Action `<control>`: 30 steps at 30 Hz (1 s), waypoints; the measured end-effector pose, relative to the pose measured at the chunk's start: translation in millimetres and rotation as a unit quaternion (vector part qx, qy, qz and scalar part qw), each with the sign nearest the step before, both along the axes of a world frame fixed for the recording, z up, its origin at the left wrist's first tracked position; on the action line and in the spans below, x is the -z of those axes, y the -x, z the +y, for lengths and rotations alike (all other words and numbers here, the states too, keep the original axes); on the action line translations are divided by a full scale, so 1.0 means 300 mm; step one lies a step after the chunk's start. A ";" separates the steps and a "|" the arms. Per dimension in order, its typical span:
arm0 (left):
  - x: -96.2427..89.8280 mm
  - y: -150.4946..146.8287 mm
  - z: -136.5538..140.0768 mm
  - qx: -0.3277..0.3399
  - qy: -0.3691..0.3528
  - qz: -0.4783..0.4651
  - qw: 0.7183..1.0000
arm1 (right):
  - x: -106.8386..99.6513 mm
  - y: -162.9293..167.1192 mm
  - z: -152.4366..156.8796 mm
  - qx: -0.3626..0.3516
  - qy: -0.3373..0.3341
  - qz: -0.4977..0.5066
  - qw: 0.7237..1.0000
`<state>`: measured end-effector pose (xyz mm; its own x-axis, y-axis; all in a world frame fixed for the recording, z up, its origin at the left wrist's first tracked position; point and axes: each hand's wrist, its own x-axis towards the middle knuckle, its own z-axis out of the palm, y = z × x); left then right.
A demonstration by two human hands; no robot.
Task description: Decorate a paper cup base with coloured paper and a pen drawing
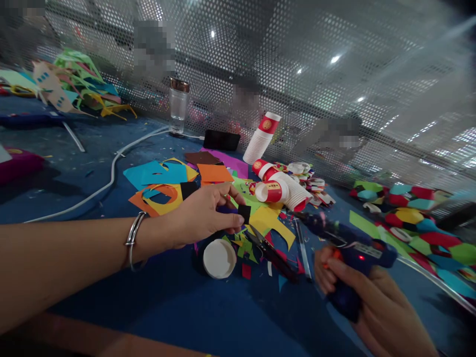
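Between the thumb and fingers of my left hand (208, 213) is a small black paper square (244, 213). My right hand (375, 302) grips a dark blue hot glue gun (357, 253) by its handle, a finger at the orange trigger; a red light glows on its body. The gun's nozzle points left, over the scraps. Below my left hand sits a white paper cup piece (219, 259), its round base facing up. Dark scissors (271, 253) lie between my hands, beside a clear glue stick (303, 250).
Coloured paper sheets (159, 173) and stacked red-and-white paper cups (262, 136) lie beyond my hands. A glass bottle (179, 106) and a phone (222, 140) stand by the mesh partition. A white cable (112, 171) crosses the left side. Paper-covered pieces (427, 223) spread at right.
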<state>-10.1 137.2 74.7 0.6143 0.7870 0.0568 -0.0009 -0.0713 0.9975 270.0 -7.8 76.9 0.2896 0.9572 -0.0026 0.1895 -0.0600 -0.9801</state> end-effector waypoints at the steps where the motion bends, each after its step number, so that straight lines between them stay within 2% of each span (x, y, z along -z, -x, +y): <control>1: -0.001 0.000 -0.002 -0.002 -0.005 0.002 1.000 | 0.006 0.009 -0.004 0.002 -0.005 -0.051 0.999; 6: -0.009 -0.001 -0.015 0.003 -0.026 0.019 0.999 | 0.007 0.060 -0.024 0.025 -0.005 -0.292 0.956; 13: -0.017 -0.008 -0.028 0.019 -0.024 0.050 0.998 | 0.021 0.065 -0.036 0.024 -0.032 -0.410 0.911; 16: -0.025 -0.011 -0.035 0.017 -0.028 0.070 0.997 | 0.032 0.061 -0.040 0.008 -0.041 -0.426 0.904; 22: -0.038 -0.016 -0.047 0.025 -0.024 0.081 0.996 | 0.018 0.076 -0.030 -0.027 -0.045 -0.400 0.915; 30: -0.021 -0.022 -0.046 0.031 -0.034 0.072 0.996 | 0.019 0.045 -0.025 -0.079 -0.098 -0.449 0.884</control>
